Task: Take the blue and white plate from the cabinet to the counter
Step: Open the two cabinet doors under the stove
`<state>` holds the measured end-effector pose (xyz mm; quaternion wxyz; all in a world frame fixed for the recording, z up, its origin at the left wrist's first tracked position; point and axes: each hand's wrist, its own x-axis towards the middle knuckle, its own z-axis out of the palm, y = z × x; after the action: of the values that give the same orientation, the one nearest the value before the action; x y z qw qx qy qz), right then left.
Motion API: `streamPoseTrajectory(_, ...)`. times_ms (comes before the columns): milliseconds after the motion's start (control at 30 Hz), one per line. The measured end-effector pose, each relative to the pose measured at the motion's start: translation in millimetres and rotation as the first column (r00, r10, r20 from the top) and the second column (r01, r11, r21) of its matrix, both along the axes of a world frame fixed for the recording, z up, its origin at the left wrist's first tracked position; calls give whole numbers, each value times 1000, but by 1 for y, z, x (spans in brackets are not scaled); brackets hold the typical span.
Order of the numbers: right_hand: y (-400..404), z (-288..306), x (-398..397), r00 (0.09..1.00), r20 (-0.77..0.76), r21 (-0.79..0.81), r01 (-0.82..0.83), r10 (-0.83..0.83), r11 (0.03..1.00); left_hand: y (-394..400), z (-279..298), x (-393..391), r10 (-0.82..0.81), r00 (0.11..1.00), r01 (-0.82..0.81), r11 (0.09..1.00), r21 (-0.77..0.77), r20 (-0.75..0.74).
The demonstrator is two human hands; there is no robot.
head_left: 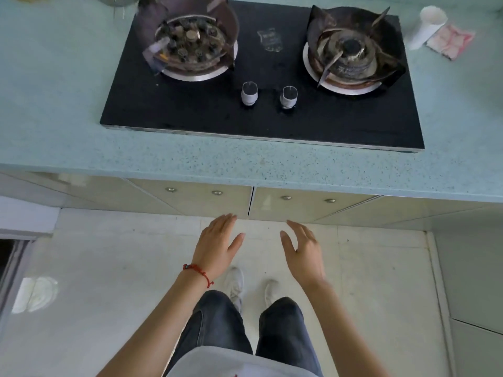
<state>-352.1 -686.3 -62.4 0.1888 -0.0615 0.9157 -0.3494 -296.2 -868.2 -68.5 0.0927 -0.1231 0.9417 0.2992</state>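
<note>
Two cream cabinet doors sit under the counter [245, 167], both shut: the left door [196, 200] and the right door [307, 204], each with two small metal studs. No blue and white plate is in view. My left hand [217, 246], with a red string bracelet on the wrist, is open with fingers stretched toward the lower edge of the left door. My right hand [303, 248] is open too, palm turned inward, just below the right door. Neither hand holds anything.
A black two-burner gas hob [261, 115] with two knobs lies in the pale green speckled counter. A white cup [427, 25] lies on its side beside a pink and white wrapper [450, 40] at the far right. White floor tiles, my legs and white shoes are below.
</note>
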Motion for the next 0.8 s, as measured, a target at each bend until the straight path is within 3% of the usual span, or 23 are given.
streamPoseTrajectory(100,-16,-9,-11,980,135,-103,157,-143,982,-3,-11,-14,165,986,-165,971,170,14)
streamPoseTrajectory(167,-27,-15,-20,911,311,-237,350,-271,906,-3,-20,-23,217,975,-219,942,255,35)
streamPoseTrajectory(233,-36,-23,-30,841,430,-335,487,-329,806,-2,-28,-32,316,944,-326,856,402,93)
streamPoseTrajectory(333,-46,-34,-46,797,505,-408,559,-332,721,1,-38,-46,466,856,-496,619,608,224)
streamPoseTrajectory(400,-51,-41,-55,776,544,-446,590,-320,673,2,-44,-56,545,771,-583,394,710,331)
streamPoseTrajectory(467,-57,-47,-63,748,590,-478,628,-305,614,2,-48,-65,581,691,-622,175,763,431)
streamPoseTrajectory(500,-59,-50,-66,730,615,-491,651,-299,579,2,-50,-69,586,672,-622,114,774,453)
streamPoseTrajectory(600,-67,-57,-73,668,690,-512,723,-279,464,-1,-54,-80,588,652,-592,-1,806,480)
streamPoseTrajectory(800,-77,-61,-83,634,735,-546,763,-241,346,-5,-55,-93,603,628,-544,-113,832,492)
